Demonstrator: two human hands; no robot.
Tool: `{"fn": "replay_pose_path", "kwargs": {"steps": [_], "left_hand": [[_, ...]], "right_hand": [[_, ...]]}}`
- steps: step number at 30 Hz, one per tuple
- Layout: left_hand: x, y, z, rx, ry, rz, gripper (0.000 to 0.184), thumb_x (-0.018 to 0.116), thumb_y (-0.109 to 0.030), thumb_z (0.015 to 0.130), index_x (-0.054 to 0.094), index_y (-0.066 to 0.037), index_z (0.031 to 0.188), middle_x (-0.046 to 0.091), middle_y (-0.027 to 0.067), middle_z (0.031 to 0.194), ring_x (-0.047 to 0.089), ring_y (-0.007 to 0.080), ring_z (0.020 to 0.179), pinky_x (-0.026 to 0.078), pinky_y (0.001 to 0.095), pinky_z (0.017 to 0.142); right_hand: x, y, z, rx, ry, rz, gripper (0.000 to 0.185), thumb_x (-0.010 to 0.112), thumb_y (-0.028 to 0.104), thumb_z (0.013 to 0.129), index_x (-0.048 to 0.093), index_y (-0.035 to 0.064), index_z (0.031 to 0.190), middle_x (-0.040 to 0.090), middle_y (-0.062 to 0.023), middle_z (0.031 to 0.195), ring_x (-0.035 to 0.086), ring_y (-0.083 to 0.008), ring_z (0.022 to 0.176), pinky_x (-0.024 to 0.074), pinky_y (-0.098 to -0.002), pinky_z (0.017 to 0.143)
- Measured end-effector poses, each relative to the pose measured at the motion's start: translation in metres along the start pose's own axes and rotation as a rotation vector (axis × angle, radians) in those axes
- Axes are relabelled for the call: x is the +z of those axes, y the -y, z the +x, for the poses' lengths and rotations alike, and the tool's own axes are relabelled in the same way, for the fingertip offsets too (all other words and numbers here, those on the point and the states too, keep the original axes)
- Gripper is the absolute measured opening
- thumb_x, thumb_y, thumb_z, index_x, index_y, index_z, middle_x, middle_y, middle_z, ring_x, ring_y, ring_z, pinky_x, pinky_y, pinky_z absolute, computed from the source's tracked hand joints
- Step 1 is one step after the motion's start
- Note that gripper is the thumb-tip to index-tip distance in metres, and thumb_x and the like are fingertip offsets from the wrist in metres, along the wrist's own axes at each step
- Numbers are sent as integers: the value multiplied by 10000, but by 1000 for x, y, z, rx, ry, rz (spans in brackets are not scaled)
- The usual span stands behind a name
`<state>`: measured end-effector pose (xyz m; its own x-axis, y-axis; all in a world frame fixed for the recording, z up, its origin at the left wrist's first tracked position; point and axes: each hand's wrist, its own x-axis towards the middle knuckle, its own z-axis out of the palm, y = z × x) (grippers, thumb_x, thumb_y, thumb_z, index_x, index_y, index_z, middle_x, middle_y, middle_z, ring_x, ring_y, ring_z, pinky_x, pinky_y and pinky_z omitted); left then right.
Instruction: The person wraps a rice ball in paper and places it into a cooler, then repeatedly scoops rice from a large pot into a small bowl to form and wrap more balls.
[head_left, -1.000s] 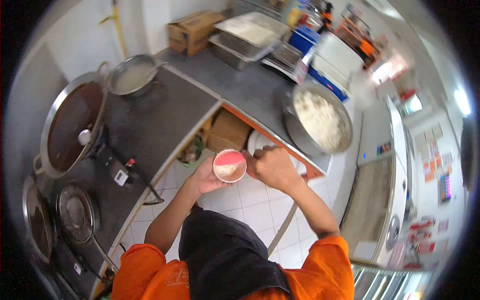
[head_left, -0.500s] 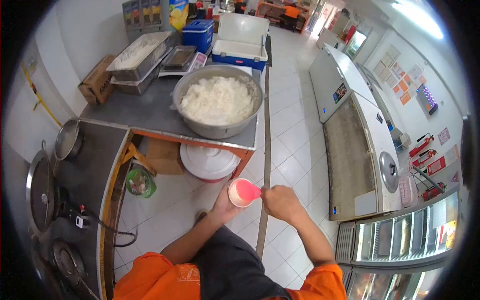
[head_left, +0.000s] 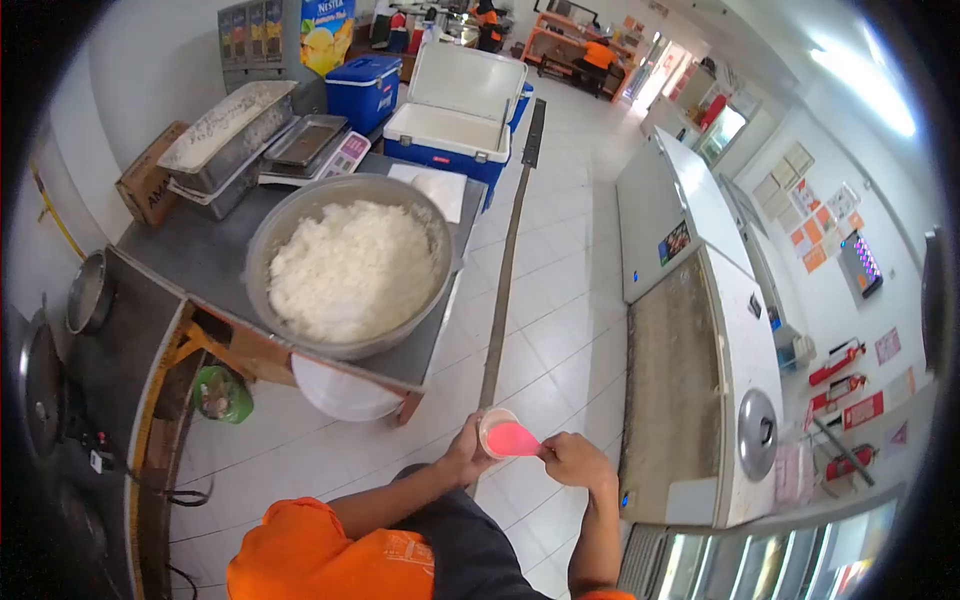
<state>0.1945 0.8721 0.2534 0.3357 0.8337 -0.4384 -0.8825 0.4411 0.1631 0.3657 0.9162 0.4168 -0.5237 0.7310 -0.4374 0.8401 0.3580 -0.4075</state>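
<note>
My left hand [head_left: 466,452] is closed around a small whitish cup [head_left: 484,424], held in front of my body above the floor. My right hand [head_left: 578,461] grips the handle end of a pink rice paddle [head_left: 513,439]. The paddle's broad blade lies over the cup's mouth and hides most of what is inside. Up and to the left, a large metal pot [head_left: 262,305] heaped with cooked white rice [head_left: 350,270] rests on the dark-topped table [head_left: 205,255], apart from both hands.
Behind the pot are a scale [head_left: 348,152], metal trays [head_left: 225,140] and an open cooler [head_left: 450,125]. A lidded white tub [head_left: 345,390] and a green bin [head_left: 222,395] stand low by the table. Chest freezers [head_left: 675,400] line the right side. People in orange appear far back.
The view has turned and moved closer to the pot, which now appears larger and further left. Both hands, still holding cup and paddle, sit lower in view.
</note>
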Motion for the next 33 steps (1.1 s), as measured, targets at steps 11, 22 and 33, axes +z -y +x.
{"fn": "replay_pose_path", "kwargs": {"steps": [11,22,33], "left_hand": [[98,-77,145,218,38,78,501,317,-529,1035,562,-146,1244,634,44,1190,619,191,1083,523,388,913],[168,-145,77,1003,-738,417,422,358,-407,1040,563,-120,1273,639,57,1239,615,217,1132,501,410,954],[102,-108,186,1741,-992,-771,445,339,-453,1037,564,-127,1238,610,44,1226,568,233,1155,458,444,988]], "right_hand": [[-170,-45,146,-220,-51,-123,209,632,180,863,750,76,1000,654,-211,728,661,-396,725,518,-482,670],[-181,126,459,-1173,-185,-262,233,586,138,877,708,86,1070,644,-186,688,662,-374,660,513,-468,615],[-109,227,526,-1179,288,-609,285,465,145,908,701,9,996,693,-260,1006,666,-415,1009,517,-507,882]]}}
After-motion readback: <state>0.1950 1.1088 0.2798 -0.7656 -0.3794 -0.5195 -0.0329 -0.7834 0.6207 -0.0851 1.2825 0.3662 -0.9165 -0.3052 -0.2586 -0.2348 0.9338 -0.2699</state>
